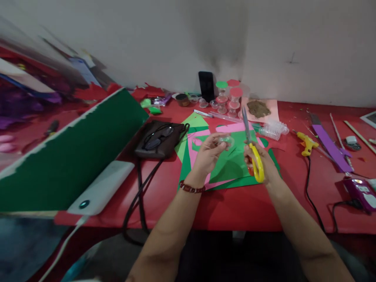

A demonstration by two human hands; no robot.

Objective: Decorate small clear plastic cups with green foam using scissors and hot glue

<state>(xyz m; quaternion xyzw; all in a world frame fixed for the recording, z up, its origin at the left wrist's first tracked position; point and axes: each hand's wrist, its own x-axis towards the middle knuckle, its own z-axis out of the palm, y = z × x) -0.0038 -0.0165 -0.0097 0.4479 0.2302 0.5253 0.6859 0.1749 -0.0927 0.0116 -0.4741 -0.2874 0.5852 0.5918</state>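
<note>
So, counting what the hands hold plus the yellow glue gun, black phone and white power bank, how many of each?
Scissors: 1, right hand
Small clear piece: 1, left hand
Yellow glue gun: 1
Black phone: 1
White power bank: 1
Total: 5

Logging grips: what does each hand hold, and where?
Left hand pinches a small clear cup, exact spot unclear; right hand grips scissors by the yellow handles.

On the table (235, 211), paper sheets (232, 166) lie at centre, under the left hand (208, 154) with a small cup (226, 141) and the right hand (264, 166) with scissors (256, 160). From the sheets, a pouch (158, 143) sits at ten o'clock, a phone (206, 85) and jars (232, 98) at twelve, a glue gun (307, 143) at three.
</note>
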